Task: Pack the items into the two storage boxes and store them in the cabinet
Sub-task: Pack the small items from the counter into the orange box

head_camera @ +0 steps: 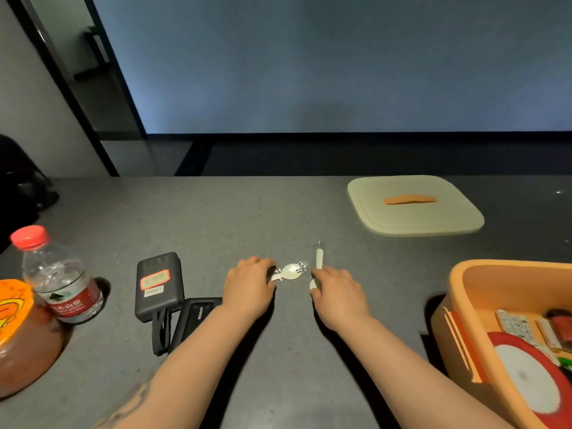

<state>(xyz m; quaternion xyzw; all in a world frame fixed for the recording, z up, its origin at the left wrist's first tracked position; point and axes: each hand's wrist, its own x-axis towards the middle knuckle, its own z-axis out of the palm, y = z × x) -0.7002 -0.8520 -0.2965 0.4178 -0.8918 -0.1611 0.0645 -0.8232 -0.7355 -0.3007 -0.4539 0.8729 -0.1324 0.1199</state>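
A wrapped spoon (289,271) lies on the worktop (235,212), its handle end under the left hand's (247,284) curled fingertips, which pinch it. The right hand (335,289) pinches the near end of a white stick (318,262). Both forearms reach forward, palms down. An orange box (464,305) stands at right.

I count 2 hands, left (247,286) and right (337,292), and 2 white plastic utensils: 1 spork (289,271) and 1 knife (318,262). I also see 2 power banks (158,286) (193,317), 2 bottles (60,280) (18,339), 1 orange box (464,305) and 1 lid (414,219). Inside the box I make out 1 tape roll (526,376); the smaller items there I can't count.
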